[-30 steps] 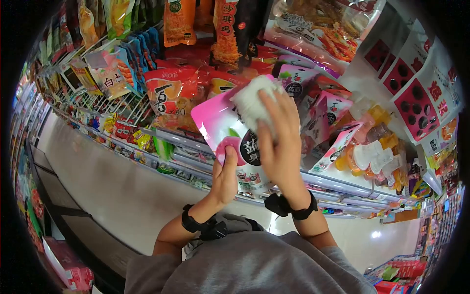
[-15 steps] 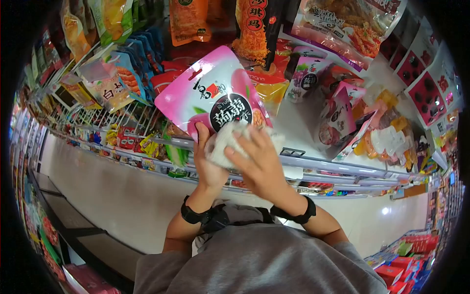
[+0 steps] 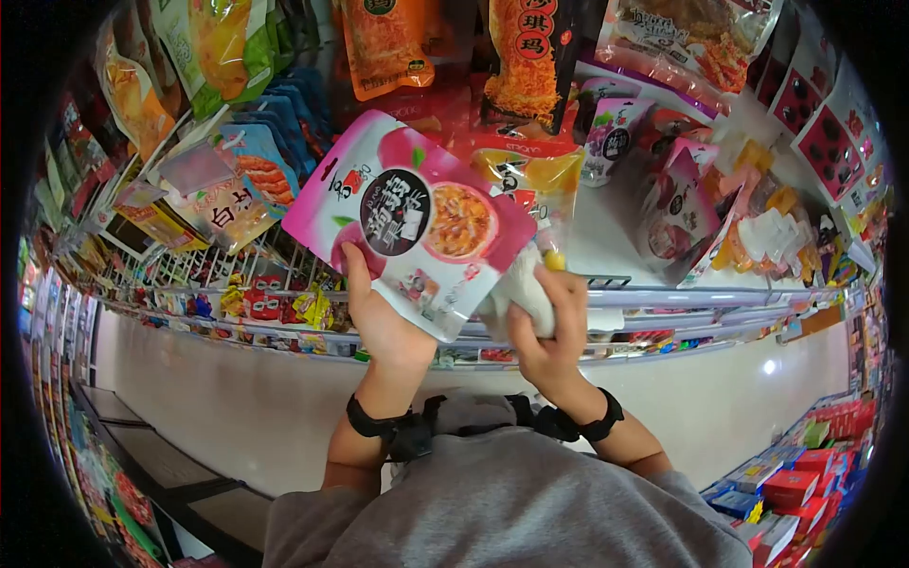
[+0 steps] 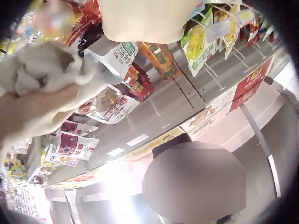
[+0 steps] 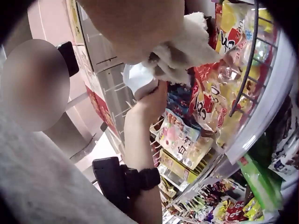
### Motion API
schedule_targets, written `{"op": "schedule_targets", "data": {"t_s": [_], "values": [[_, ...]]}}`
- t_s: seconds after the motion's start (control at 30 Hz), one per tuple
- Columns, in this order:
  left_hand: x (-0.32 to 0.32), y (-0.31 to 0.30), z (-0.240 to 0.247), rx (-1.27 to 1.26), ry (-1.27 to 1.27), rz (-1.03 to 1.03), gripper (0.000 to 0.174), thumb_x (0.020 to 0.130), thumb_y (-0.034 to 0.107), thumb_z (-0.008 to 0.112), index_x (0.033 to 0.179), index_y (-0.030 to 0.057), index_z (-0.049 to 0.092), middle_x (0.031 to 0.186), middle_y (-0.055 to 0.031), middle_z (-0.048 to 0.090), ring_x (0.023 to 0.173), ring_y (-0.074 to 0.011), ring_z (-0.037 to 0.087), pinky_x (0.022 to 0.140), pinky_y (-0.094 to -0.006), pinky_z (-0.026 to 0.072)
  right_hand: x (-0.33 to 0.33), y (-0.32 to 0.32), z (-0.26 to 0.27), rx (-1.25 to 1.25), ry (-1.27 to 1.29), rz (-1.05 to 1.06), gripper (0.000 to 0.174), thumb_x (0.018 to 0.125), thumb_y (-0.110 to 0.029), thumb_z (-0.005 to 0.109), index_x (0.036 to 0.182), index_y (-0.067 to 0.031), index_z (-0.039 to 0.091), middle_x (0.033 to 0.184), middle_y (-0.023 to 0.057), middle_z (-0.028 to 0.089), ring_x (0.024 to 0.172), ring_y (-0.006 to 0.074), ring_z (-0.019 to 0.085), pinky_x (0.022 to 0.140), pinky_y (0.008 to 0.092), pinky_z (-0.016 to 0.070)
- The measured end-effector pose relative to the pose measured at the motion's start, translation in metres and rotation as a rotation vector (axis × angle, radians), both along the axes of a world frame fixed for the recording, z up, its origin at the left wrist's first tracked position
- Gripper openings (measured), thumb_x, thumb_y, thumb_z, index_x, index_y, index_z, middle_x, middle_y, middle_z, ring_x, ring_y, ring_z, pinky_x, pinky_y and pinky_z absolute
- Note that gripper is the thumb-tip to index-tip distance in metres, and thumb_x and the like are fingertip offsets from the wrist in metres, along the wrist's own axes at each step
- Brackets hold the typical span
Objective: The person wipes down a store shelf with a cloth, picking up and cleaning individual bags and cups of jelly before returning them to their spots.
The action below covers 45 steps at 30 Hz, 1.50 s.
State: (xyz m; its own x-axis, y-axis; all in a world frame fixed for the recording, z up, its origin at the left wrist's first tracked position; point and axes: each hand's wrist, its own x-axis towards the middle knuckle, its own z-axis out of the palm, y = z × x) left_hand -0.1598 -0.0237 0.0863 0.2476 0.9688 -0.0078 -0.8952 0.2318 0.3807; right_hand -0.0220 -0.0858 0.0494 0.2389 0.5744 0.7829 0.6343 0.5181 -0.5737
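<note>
A pink and white snack pouch (image 3: 322, 204), its printed front turned up with a fruit picture, is tilted in the left hand (image 3: 393, 327). The left thumb lies over the front near the lower left edge, and the other fingers are hidden behind it. A bunched white cloth (image 3: 525, 295) is gripped by the right hand (image 3: 563, 327) at the pouch's lower right corner. In the left wrist view the cloth (image 4: 44, 70) hangs close beside the pouch's edge. The right wrist view has the cloth (image 5: 187, 53) near the left hand (image 5: 149, 105).
Behind the pouch runs a store shelf (image 3: 606, 222) with red and yellow snack bags (image 3: 530, 180). Similar pink pouches (image 3: 677, 208) stand to the right. Bags hang on a wire rack (image 3: 251, 256) at the left. Stacked boxes (image 3: 795, 488) are at the lower right.
The left hand has turned the pouch and brought it lower, showing its whole front. The right hand has moved with the cloth across the pouch and out to its lower right corner.
</note>
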Motion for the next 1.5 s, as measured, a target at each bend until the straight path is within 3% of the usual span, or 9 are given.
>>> {"op": "schedule_targets", "data": {"t_s": [0.4, 0.53, 0.83, 1.13, 1.2, 1.27, 1.3, 1.4, 1.5], "values": [[-0.009, -0.004, -0.008, -0.031, 0.157, 0.096, 0.035, 0.087, 0.034, 0.049, 0.105, 0.0039, 0.052, 0.101, -0.0059, 0.058, 0.09, -0.0171, 0.057, 0.078, -0.0326, 0.046, -0.033, -0.015, -0.012, -0.3, 0.028, 0.51, 0.034, 0.069, -0.004, 0.061, 0.102, -0.0048, 0.057, 0.085, 0.0106, 0.05, 0.074, 0.0249, 0.054, 0.064, 0.0312, 0.0446], [0.0, -0.009, -0.017, -0.063, 0.176, 0.07, 0.034, 0.088, 0.033, 0.048, 0.107, 0.0043, 0.051, 0.103, -0.0057, 0.058, 0.091, -0.0169, 0.057, 0.078, -0.0325, 0.0464, -0.02, -0.019, -0.012, -0.266, -0.07, 0.459, 0.041, 0.064, -0.005, 0.063, 0.104, -0.0083, 0.058, 0.086, 0.009, 0.051, 0.075, 0.0254, 0.054, 0.064, 0.0326, 0.0445], [0.029, -0.028, -0.026, 0.066, 0.308, 0.052, 0.041, 0.09, 0.035, 0.041, 0.118, 0.0046, 0.043, 0.117, -0.008, 0.051, 0.105, -0.0212, 0.051, 0.088, -0.0366, 0.0413, 0.014, -0.021, 0.003, 0.01, -0.079, -0.149, 0.043, 0.061, 0.0, 0.064, 0.103, -0.0042, 0.055, 0.091, 0.0135, 0.051, 0.078, 0.0278, 0.052, 0.068, 0.0344, 0.0432], [0.052, -0.056, -0.048, 0.209, 0.409, 0.203, 0.044, 0.09, 0.037, 0.042, 0.119, 0.005, 0.04, 0.116, -0.0077, 0.049, 0.107, -0.021, 0.048, 0.091, -0.0378, 0.0388, 0.019, -0.035, -0.024, -0.281, 0.159, 0.047, 0.038, 0.069, -0.01, 0.06, 0.105, -0.0004, 0.052, 0.108, 0.0202, 0.051, 0.095, 0.0372, 0.051, 0.077, 0.0375, 0.0439], [0.054, -0.061, -0.057, 0.442, 0.487, 0.149, 0.045, 0.089, 0.038, 0.042, 0.121, 0.006, 0.038, 0.117, -0.0078, 0.046, 0.106, -0.0211, 0.048, 0.092, -0.0379, 0.0385, 0.029, -0.042, -0.027, -0.405, 0.221, 0.139, 0.036, 0.069, -0.007, 0.065, 0.104, -0.0009, 0.054, 0.102, 0.0131, 0.059, 0.095, 0.0237, 0.057, 0.079, 0.0323, 0.0436], [0.057, -0.057, -0.062, 0.695, 0.455, 0.006, 0.044, 0.089, 0.037, 0.043, 0.119, 0.0058, 0.039, 0.115, -0.0076, 0.047, 0.105, -0.0206, 0.048, 0.09, -0.0382, 0.0397, 0.037, -0.047, -0.022, -0.429, 0.296, 0.144, 0.032, 0.07, -0.006, 0.064, 0.1, -0.0008, 0.056, 0.098, 0.0117, 0.061, 0.089, 0.0213, 0.059, 0.076, 0.0311, 0.0447], [0.07, -0.06, -0.059, 0.565, 0.433, 0.124, 0.036, 0.087, 0.029, 0.047, 0.104, -0.0025, 0.049, 0.1, -0.0106, 0.055, 0.088, -0.0187, 0.055, 0.075, -0.0318, 0.0465, 0.045, -0.049, -0.02, -0.507, 0.29, 0.199, 0.03, 0.07, -0.007, 0.063, 0.099, -0.0008, 0.057, 0.097, 0.0123, 0.06, 0.087, 0.0208, 0.058, 0.074, 0.0309, 0.0448], [0.096, -0.048, -0.062, 0.632, 0.52, 0.27, 0.032, 0.089, 0.025, 0.044, 0.103, -0.003, 0.051, 0.102, -0.0101, 0.055, 0.089, -0.0179, 0.055, 0.075, -0.0312, 0.046, 0.074, -0.054, -0.011, -0.644, 0.246, 0.269, 0.028, 0.074, -0.012, 0.059, 0.099, -0.0014, 0.057, 0.094, 0.0147, 0.06, 0.082, 0.0218, 0.058, 0.071, 0.031, 0.0446], [0.124, -0.035, -0.057, 0.381, 0.644, 0.244, 0.028, 0.089, 0.02, 0.049, 0.103, -0.0036, 0.052, 0.098, -0.0064, 0.057, 0.082, -0.0129, 0.055, 0.071, -0.027, 0.0453, 0.102, -0.059, -0.013, -0.633, 0.196, 0.272, 0.028, 0.078, -0.016, 0.053, 0.102, -0.0013, 0.055, 0.088, 0.0166, 0.056, 0.079, 0.0334, 0.056, 0.071, 0.0352, 0.0439]]}}
